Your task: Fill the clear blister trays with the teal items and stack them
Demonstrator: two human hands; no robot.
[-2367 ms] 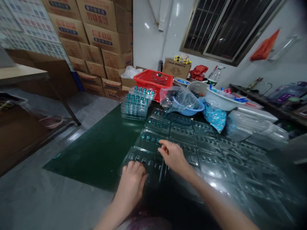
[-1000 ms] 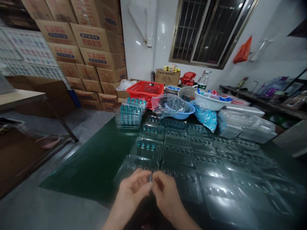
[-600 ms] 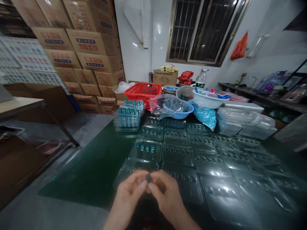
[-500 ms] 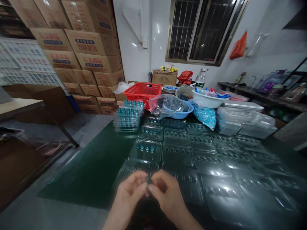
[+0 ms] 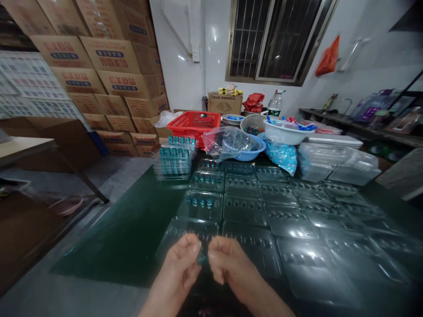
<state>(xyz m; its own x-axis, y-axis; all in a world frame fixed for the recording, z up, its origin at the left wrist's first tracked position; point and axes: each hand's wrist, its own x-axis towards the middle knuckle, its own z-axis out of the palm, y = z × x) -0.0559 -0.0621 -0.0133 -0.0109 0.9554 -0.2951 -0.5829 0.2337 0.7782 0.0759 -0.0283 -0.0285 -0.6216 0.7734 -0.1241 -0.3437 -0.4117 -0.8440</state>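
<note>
My left hand (image 5: 180,268) and my right hand (image 5: 228,262) meet at the near edge of the green table (image 5: 139,220), fingers pinched together round a small teal piece (image 5: 201,259) between them. Just beyond my fingertips lies a clear plastic tray (image 5: 188,231) with empty pockets. The tray behind it (image 5: 201,204) holds a few teal pieces. Several more clear trays (image 5: 280,211) are laid out in rows to the right.
A stack of filled trays (image 5: 173,160) stands at the table's far left. Behind it are a red basket (image 5: 194,123), a blue bowl in a plastic bag (image 5: 238,145), a white bowl (image 5: 284,132) and stacked clear trays (image 5: 337,165). Cardboard boxes (image 5: 109,66) line the left wall.
My hands left the trays, drew back to the near edge and came together on a small teal piece. The view has tilted slightly since then.
</note>
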